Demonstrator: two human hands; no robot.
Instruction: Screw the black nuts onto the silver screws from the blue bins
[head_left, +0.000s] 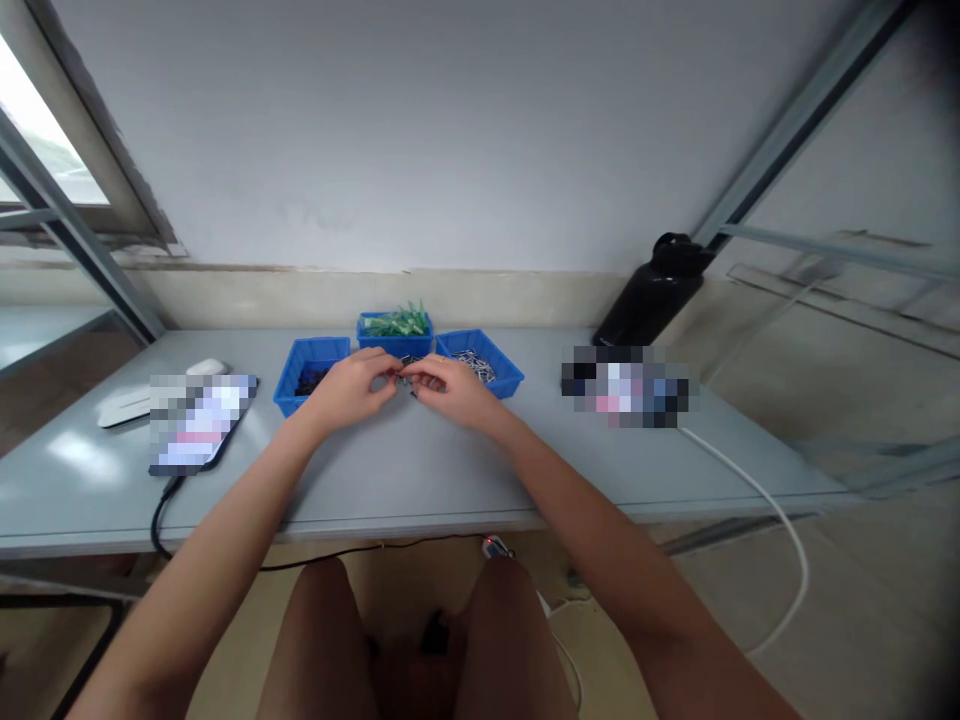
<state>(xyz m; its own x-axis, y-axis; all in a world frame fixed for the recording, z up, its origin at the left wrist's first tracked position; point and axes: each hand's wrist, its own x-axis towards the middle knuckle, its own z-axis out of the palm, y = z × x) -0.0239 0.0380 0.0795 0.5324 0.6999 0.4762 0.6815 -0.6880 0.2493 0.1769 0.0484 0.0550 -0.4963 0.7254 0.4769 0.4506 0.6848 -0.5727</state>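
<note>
My left hand (352, 388) and my right hand (454, 388) meet fingertip to fingertip above the desk, both closed in a pinch. What they hold is small and mostly hidden by the fingers, so its kind cannot be made out. Small dark pieces (409, 360) show just behind the fingertips. Beside my left hand is a blue bin (319, 347) with dark brown small parts. Another blue bin (510, 375), partly behind my right hand, contains small silvery and black pieces (476, 366). Between them at the back, a third blue bin (394, 342) carries green strip-like pieces (397, 322).
A charging phone (204, 425), a white case (207, 368) and a flat white device (127, 405) lie at the left. On the right, a black bottle (651, 295) leans beside another cabled device (626, 388). The desk's front edge (420, 530) runs before my knees.
</note>
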